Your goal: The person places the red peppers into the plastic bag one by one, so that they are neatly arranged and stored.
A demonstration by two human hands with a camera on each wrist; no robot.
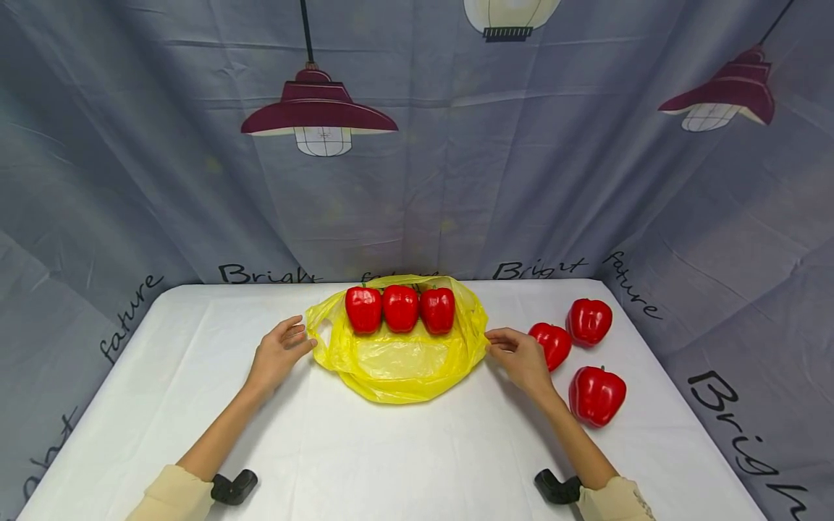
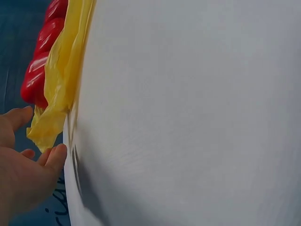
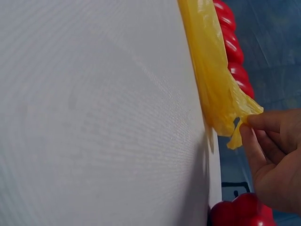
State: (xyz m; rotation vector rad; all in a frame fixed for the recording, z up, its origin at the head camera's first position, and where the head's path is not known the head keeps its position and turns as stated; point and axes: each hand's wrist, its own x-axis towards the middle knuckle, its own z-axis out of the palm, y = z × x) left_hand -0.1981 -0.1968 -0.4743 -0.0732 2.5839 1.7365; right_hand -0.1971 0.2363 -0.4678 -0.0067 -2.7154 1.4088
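Observation:
A yellow plastic bag (image 1: 404, 369) lies spread with its mouth up at the back of the white table. Three red bell peppers (image 1: 400, 309) sit in a row inside it, along the far side. My left hand (image 1: 279, 356) is beside the bag's left handle; in the left wrist view its thumb and fingers (image 2: 57, 157) are apart, around the tip of the yellow plastic. On the opposite side, my right hand (image 1: 521, 358) pinches the bag's right edge between thumb and fingertips, as the right wrist view shows.
Three more red bell peppers (image 1: 597, 396) stand on the table to the right, one close behind my right hand. Black wrist mounts (image 1: 234, 488) show on both forearms. A grey printed curtain (image 1: 443, 181) hangs behind the white table (image 1: 391, 463).

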